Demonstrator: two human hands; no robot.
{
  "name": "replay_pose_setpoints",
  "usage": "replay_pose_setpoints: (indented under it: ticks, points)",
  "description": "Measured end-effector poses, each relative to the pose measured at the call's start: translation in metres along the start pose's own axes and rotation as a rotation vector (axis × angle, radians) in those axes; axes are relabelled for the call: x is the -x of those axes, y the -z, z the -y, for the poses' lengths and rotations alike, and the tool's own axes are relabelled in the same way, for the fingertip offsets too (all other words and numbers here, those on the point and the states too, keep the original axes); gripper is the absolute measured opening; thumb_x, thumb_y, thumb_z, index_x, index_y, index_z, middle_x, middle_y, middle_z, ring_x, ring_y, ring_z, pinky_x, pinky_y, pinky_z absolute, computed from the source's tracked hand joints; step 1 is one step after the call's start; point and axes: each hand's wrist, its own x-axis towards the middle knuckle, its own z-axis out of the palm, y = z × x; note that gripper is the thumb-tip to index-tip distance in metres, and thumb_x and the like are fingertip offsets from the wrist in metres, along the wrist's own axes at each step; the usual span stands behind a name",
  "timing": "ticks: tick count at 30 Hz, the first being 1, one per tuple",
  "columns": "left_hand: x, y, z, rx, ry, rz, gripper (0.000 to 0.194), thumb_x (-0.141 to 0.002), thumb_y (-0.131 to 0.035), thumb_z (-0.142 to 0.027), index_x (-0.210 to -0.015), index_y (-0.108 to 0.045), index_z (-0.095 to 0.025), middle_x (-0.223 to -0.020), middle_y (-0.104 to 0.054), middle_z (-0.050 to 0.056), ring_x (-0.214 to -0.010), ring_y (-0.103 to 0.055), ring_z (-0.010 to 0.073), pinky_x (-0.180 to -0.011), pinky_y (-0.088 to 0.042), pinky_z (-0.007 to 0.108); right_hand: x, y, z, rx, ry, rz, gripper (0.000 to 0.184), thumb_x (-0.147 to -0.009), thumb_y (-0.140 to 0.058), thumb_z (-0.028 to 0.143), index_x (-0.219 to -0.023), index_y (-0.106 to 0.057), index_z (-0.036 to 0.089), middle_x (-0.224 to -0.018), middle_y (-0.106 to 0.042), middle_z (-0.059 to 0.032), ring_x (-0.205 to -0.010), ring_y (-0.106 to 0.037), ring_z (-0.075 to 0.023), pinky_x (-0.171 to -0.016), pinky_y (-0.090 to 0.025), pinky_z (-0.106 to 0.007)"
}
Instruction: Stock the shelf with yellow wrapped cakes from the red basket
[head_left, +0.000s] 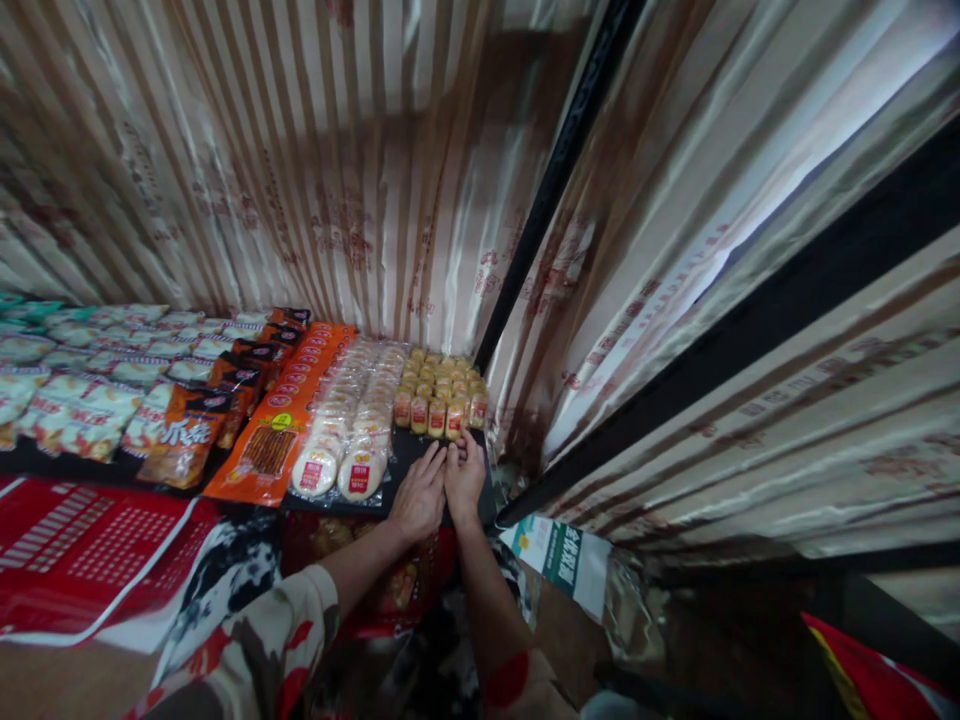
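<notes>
On the black shelf (407,450), my left hand (421,492) rests low with its fingers stretched forward and holds nothing visible. Beside it, almost touching, is my right hand (464,472), its fingers reaching up to the front row of small yellow packs (454,417) with red labels. The fingertips seem to touch the front packs, but I see no pack lifted. These packs stand in several tight rows at the shelf's right end. Directly left of them lie two rows of round white cakes (360,472) in clear wrap with red labels.
Orange snack bags (264,450), brown bags (180,440) and white snack bags (81,412) overlap in rows farther left. A black post (517,275) rises at the shelf's right corner. Printed plastic sheeting (337,180) hangs behind. Below are a red printed sheet (82,560) and a green-and-white package (568,560).
</notes>
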Motion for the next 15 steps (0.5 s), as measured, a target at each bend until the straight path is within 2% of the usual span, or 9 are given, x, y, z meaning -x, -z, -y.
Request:
replay_pose_setpoints:
  ticks: [6, 10, 15]
  points:
    - [0.049, -0.012, -0.003, -0.133, 0.02, 0.015, 0.055, -0.089, -0.033, -0.023, -0.141, -0.027, -0.006, -0.145, -0.034, 0.015, -0.139, -0.019, 0.0233, -0.109, -0.026, 0.041, 0.043, 0.0, 0.009, 0.012, -0.053, 0.045, 0.038, -0.084, -0.043, 0.03, -0.116, -0.056, 0.015, -0.099, -0.057, -0.0083, -0.077, -0.059, -0.0144, -0.071, -0.049, -0.027]
    - [0.081, -0.011, -0.01, -0.206, -0.041, 0.078, 0.06, -0.087, -0.041, -0.032, -0.143, -0.027, -0.014, -0.147, -0.031, 0.012, -0.138, -0.019, 0.0252, -0.112, -0.017, 0.043, 0.069, 0.002, 0.012, 0.028, 0.002, 0.06, 0.037, -0.085, -0.041, 0.03, -0.114, -0.058, 0.015, -0.098, -0.058, -0.0084, -0.078, -0.059, -0.0146, -0.072, -0.049, -0.028]
    - [0.106, -0.011, -0.011, -0.221, -0.05, 0.123, 0.059, -0.085, -0.045, -0.029, -0.141, -0.031, -0.021, -0.148, -0.029, 0.01, -0.138, -0.02, 0.0272, -0.112, -0.015, 0.047, 0.111, 0.008, 0.016, -0.003, 0.05, 0.034, 0.031, -0.086, -0.041, 0.031, -0.103, -0.061, 0.014, -0.094, -0.061, -0.0096, -0.082, -0.06, -0.0168, -0.072, -0.049, -0.028]
